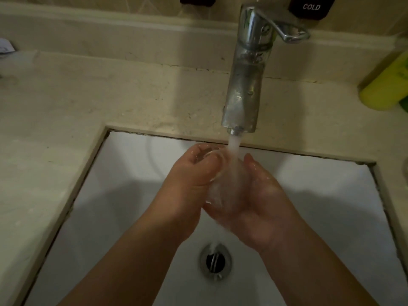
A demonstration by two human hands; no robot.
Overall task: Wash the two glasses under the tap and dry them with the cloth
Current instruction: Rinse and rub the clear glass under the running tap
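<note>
far left edge, a bit of white paper or packaging (4, 46) on the beige tabletop (66, 102), too cut off to tell what. white sink (123, 195) is set into the tabletop, drain (216, 261) near the bottom centre. left hand (194, 173) is over the sink, fingers curled round the upper end of a clear glass (215, 173), grip closed on it, thumb across the near side. the glass lies tilted between both hands, right under the water. water stream (234, 145) runs from the chrome tap (245, 85) and hits the glass, spilling down toward the drain. right hand (262, 199) is just right of the stream, wet, palm up and cupped under the lower end of the glass, fingers bent partway round it; grip looks loosely closed on the glass, water blurs the contact. tap lever points right. above it a black label reading cold (311, 7) on the wall. far right, a yellow-green bottle (386, 85) stands on the tabletop against the back ledge. only one glass in view.
</note>
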